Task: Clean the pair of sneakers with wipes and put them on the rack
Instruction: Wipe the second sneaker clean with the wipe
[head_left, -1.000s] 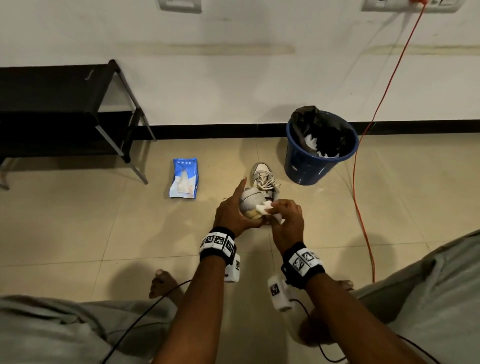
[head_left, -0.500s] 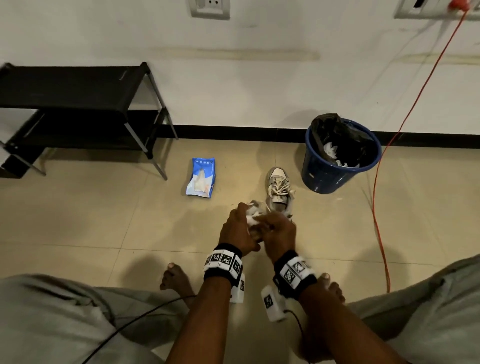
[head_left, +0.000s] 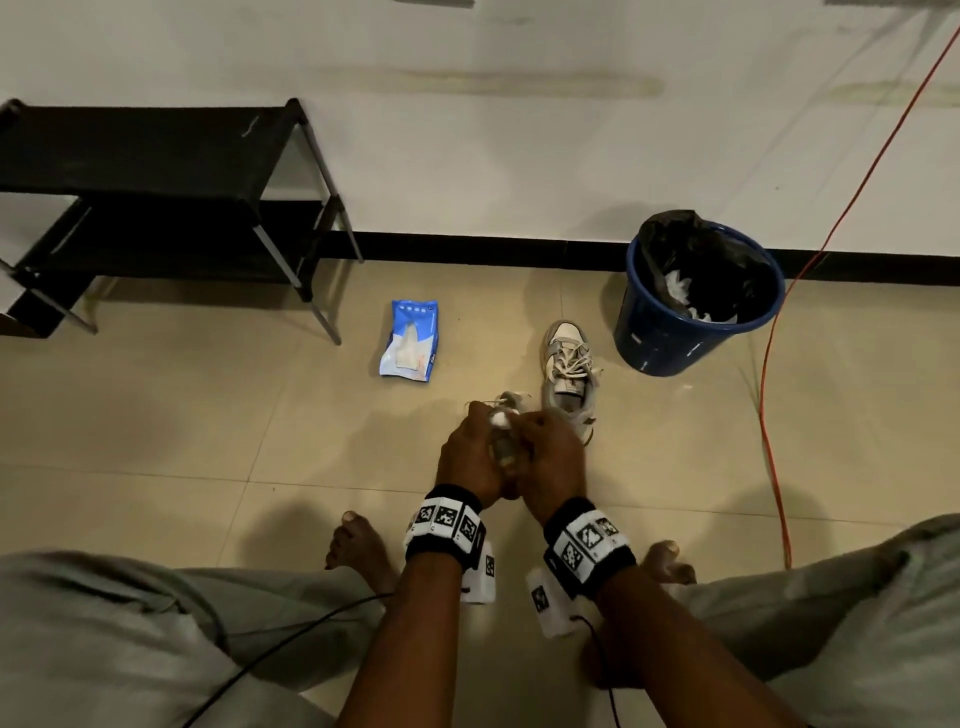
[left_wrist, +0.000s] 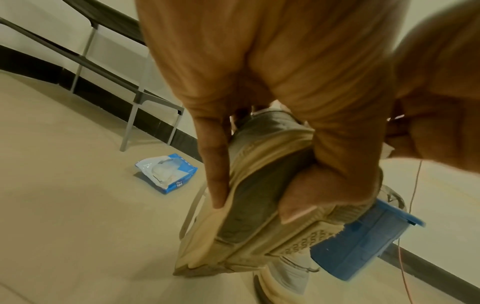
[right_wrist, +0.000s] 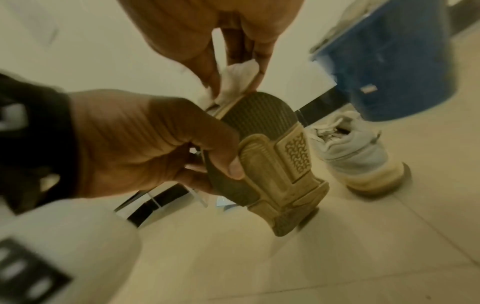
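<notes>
I hold one grey-and-cream sneaker (left_wrist: 254, 205) above the floor, its sole (right_wrist: 265, 154) turned toward me. My left hand (head_left: 467, 457) grips it across the middle, thumb on the sole. My right hand (head_left: 550, 452) pinches a crumpled white wipe (right_wrist: 237, 82) against the sole's rim at the toe end. The other sneaker (head_left: 569, 374) stands upright on the tiles just beyond my hands, laces loose. The black two-shelf rack (head_left: 156, 197) stands at the far left against the wall, with nothing on the shelves I can see.
A blue pack of wipes (head_left: 410, 343) lies open on the floor left of the sneakers. A blue bin (head_left: 654, 332) with a black liner and used wipes stands at the right. An orange cable (head_left: 769, 364) runs down the wall and across the tiles. My bare feet are below my hands.
The held sneaker has been tipped so its sole faces me. Both hands have closed in together around it, and the wipe now sits at the toe rim.
</notes>
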